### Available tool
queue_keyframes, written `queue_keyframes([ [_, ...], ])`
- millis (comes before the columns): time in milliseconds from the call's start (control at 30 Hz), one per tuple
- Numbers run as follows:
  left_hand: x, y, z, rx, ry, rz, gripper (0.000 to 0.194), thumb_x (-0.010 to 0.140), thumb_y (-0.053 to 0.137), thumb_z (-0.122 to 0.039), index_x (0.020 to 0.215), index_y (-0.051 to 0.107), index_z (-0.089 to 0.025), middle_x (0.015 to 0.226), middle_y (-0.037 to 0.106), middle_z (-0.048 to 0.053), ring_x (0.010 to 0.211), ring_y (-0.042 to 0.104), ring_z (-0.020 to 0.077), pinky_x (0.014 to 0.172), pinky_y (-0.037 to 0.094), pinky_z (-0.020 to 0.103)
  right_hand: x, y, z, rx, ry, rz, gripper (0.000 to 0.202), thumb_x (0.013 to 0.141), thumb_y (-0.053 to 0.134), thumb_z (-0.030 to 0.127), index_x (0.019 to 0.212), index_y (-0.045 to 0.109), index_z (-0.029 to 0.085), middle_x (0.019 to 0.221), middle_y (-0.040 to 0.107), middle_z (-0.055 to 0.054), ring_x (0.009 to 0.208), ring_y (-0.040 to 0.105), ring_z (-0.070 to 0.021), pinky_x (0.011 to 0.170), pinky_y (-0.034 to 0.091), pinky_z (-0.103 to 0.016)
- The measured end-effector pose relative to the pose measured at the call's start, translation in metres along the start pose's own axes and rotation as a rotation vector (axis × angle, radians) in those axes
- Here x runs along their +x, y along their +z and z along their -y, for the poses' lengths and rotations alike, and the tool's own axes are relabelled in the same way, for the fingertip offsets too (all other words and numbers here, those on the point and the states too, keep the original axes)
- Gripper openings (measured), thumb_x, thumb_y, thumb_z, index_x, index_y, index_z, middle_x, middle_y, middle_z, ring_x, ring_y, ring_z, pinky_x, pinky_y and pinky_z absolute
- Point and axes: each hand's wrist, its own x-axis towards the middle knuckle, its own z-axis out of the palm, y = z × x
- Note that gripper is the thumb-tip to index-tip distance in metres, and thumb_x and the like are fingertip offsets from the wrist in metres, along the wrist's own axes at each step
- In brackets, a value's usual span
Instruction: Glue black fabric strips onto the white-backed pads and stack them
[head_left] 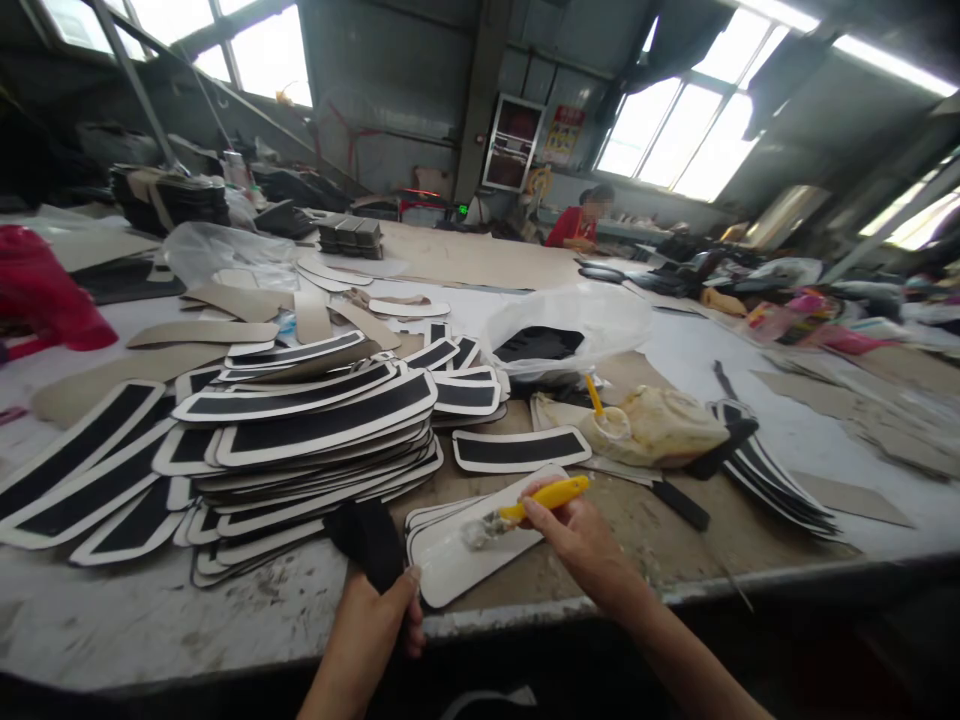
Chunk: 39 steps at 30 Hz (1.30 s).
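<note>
My right hand (574, 535) is closed around the yellow handle of a glue brush (551, 494). The brush's bristles rest on the top white panel (457, 573) of a small stack near the table edge. At the stack's left end, my left hand (379, 615) grips a limp black strip (367, 540), its thumb by the panel's corner. Just beyond the stack lies a single white-edged panel (523, 449) with a black middle. Left of my hands rises a big pile of similar panels (322, 420).
A glue-crusted container (652, 425) with another yellow handle stands behind my right hand, near a black-handled tool (681, 505). Further right is a fanned stack of dark panels (772, 480). A clear plastic bag (592, 325) lies behind. A person in red (574, 232) sits across the room.
</note>
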Motion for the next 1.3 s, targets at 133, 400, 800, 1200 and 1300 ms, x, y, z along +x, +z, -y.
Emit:
queue_keyframes([
  [133, 0.001, 0.0, -0.001, 0.007, -0.012, 0.001, 0.039, 0.065, 0.059, -0.046, 0.042, 0.051, -0.016, 0.035, 0.05, 0.001, 0.033, 0.047, 0.0134, 0.038, 0.039, 0.024, 0.006, -0.045, -0.012, -0.181, -0.011, -0.144, 0.025, 0.079, 0.053, 0.043, 0.086, 0.054, 0.019, 0.084, 0.058, -0.005, 0.076, 0.061, -0.0217, 0.071, 0.051, -0.033],
  [400, 0.002, 0.0, 0.002, 0.052, 0.005, -0.015, 0.041, 0.064, 0.06, -0.05, 0.042, 0.051, -0.016, 0.035, 0.051, 0.002, 0.034, 0.048, 0.0152, 0.04, 0.039, 0.026, 0.004, -0.076, -0.012, -0.517, -0.057, -0.305, 0.021, 0.081, 0.048, 0.038, 0.088, 0.054, 0.019, 0.083, 0.061, -0.005, 0.07, 0.06, -0.0199, 0.066, 0.047, -0.031],
  [800, 0.001, 0.0, -0.001, 0.039, 0.006, 0.001, 0.042, 0.061, 0.06, -0.052, 0.041, 0.049, -0.017, 0.034, 0.049, 0.001, 0.033, 0.045, 0.0139, 0.037, 0.037, 0.025, -0.004, -0.087, 0.003, -0.634, -0.139, -0.32, 0.022, 0.083, 0.044, 0.037, 0.088, 0.055, 0.019, 0.075, 0.06, -0.002, 0.057, 0.054, -0.015, 0.054, 0.043, -0.026],
  [1200, -0.001, -0.012, 0.0, 0.144, 0.059, 0.051, 0.046, 0.065, 0.056, -0.054, 0.039, 0.05, -0.017, 0.034, 0.05, 0.002, 0.033, 0.045, 0.0131, 0.038, 0.035, 0.024, -0.016, -0.078, 0.023, -0.683, -0.146, -0.308, 0.023, 0.085, 0.043, 0.037, 0.089, 0.057, 0.02, 0.081, 0.06, -0.004, 0.062, 0.054, -0.0162, 0.053, 0.042, -0.026],
  [1300, -0.003, -0.015, -0.004, 0.148, 0.049, 0.036, 0.043, 0.066, 0.055, -0.051, 0.04, 0.049, -0.017, 0.034, 0.05, 0.002, 0.033, 0.043, 0.0121, 0.038, 0.035, 0.023, -0.016, -0.071, 0.02, -0.663, -0.139, -0.269, 0.021, 0.083, 0.044, 0.037, 0.087, 0.056, 0.02, 0.082, 0.06, -0.004, 0.062, 0.054, -0.0167, 0.052, 0.043, -0.027],
])
